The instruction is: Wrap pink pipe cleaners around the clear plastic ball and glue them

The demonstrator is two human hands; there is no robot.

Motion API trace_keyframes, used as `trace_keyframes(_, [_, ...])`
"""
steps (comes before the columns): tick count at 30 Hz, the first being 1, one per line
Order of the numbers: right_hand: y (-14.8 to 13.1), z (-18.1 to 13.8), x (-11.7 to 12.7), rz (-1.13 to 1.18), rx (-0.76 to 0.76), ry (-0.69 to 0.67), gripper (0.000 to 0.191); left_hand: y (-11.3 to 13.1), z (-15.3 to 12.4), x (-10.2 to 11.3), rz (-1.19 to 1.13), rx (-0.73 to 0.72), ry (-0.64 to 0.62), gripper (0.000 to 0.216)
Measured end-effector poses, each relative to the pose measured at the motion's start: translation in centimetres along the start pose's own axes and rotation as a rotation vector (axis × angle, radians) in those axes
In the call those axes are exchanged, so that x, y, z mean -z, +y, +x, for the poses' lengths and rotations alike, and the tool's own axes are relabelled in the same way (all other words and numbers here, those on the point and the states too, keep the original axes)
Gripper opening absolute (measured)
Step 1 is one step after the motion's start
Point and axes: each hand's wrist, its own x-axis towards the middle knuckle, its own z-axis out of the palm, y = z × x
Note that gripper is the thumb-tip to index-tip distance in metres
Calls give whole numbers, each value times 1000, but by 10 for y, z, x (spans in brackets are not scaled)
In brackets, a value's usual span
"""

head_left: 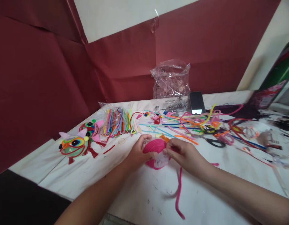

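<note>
A round clear form wrapped in rows of hot-pink pipe cleaner, a pink ball (154,146), is held low over the table. My left hand (138,152) is closed around its left side, thumb across the front. At the ball's right edge, my right hand (185,153) is closed in a pinch on a pink pipe cleaner (179,193). The loose tail of that strand hangs below my right hand, bent at its lower end. Part of the ball's front is unwrapped and shows whitish, see-through material. Just behind the ball sits an orange fuzzy piece (164,137), partly hidden.
To the left stand decorated lion-head figures (75,147) with red tassels. A bag of coloured pipe cleaners (118,122) lies behind them. Loose pipe cleaners and black-handled scissors (216,143) spread to the right. A phone (197,102) and clear plastic bag (171,81) are at the back.
</note>
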Motion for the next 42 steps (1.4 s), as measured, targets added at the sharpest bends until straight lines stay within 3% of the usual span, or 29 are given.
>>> trace_keyframes(6, [7, 6, 9, 82, -18, -109, 15, -5, 3, 3, -104, -2, 20, 59])
trace_keyframes(9, [8, 8, 13, 26, -15, -69, 18, -6, 5, 3, -155, 19, 57, 55])
trace_keyframes(16, [4, 7, 24, -243, 400, -54, 26, -5, 6, 3, -215, 60, 62, 52])
trace_keyframes(21, [6, 10, 33, -203, 479, -208, 28, -5, 5, 1, -212, 57, 64, 53])
trace_keyframes(24, [6, 11, 33, -195, 450, -231, 25, -5, 5, 1, -214, 48, 52, 53])
trace_keyframes(29, [4, 8, 25, -282, 330, -100, 21, -5, 4, 0, -198, 22, 33, 53])
trace_keyframes(34, [5, 6, 21, -284, 300, -71, 20, -3, 4, 0, -180, 42, 48, 51])
trace_keyframes(42, [3, 9, 27, -164, 348, -194, 30, -4, 4, 2, -160, 8, 22, 54])
